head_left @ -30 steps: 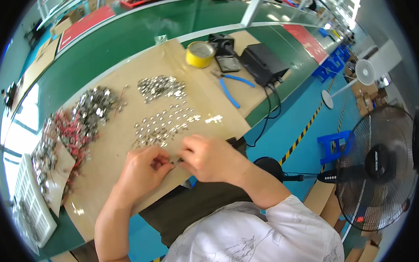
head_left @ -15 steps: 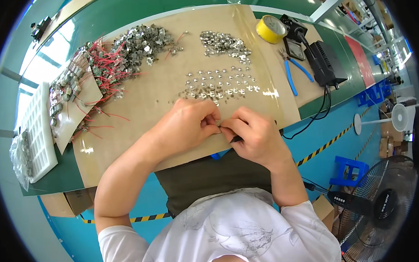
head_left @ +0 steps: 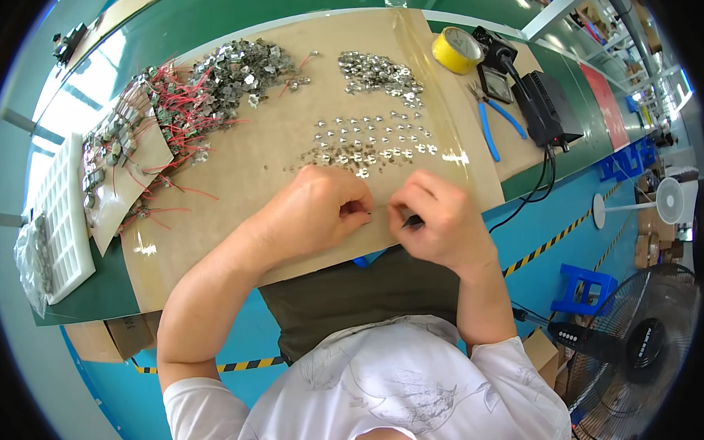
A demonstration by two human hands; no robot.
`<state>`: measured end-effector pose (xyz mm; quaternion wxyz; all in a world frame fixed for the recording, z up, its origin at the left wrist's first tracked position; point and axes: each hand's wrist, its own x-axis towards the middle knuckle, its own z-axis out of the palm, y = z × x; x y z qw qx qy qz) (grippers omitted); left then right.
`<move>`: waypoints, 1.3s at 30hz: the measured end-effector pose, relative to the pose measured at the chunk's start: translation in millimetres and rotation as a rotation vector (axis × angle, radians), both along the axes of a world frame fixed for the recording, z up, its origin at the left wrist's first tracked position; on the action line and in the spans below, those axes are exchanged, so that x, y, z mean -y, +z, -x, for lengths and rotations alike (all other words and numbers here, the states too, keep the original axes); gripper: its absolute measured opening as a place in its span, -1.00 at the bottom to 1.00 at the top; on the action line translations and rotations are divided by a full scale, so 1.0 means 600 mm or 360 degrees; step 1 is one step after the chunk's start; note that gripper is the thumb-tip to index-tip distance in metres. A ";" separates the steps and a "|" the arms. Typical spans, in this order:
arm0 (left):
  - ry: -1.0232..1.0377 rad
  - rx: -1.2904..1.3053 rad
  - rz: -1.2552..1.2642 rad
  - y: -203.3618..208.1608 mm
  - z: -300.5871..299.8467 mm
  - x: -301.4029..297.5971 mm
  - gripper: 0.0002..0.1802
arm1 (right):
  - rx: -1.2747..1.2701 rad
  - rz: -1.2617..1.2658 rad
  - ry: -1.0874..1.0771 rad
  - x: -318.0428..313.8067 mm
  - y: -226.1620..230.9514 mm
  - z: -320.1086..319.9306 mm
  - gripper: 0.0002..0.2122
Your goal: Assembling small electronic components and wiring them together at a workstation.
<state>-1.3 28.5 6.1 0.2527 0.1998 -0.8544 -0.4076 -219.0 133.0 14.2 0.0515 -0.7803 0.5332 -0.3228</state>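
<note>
My left hand (head_left: 321, 207) is over the near edge of the brown paper (head_left: 236, 216), thumb and forefinger pinched together. A tiny dark bit shows at their tips, too small to name. To its right, my right hand (head_left: 442, 223) is curled round a slim black tool (head_left: 413, 221), whose kind is mostly hidden by the fingers. A small gap parts the two hands. Just beyond them, small shiny metal pieces (head_left: 362, 154) stand in rows, with brown bits scattered among them. A heap of similar metal pieces (head_left: 380, 73) lies farther back.
Left lie a large pile of metal parts (head_left: 245, 73), parts with red wires (head_left: 174, 109) and a white compartment tray (head_left: 68, 233). Right are yellow tape (head_left: 456, 51), blue-handled pliers (head_left: 488, 132) and a black box with cables (head_left: 546, 106). A fan (head_left: 642, 346) stands beside me.
My right hand has drawn back to the right, away from the left fingertips, and the black tool in it has turned. My left hand has stayed nearly in place, still pinched.
</note>
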 end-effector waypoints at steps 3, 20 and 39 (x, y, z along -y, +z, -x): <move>-0.0002 -0.0038 0.0084 -0.002 0.002 -0.002 -0.89 | -0.0024 0.0145 -0.0066 0.019 -0.002 0.008 -0.83; 0.0178 -0.0066 -0.0035 0.002 0.007 0.000 -0.58 | 0.0048 0.0169 0.0031 0.004 -0.003 -0.021 -0.71; 0.0382 -0.0212 0.0065 0.004 0.006 0.001 -0.66 | -0.0200 0.0181 -0.0199 0.061 0.013 0.076 -0.86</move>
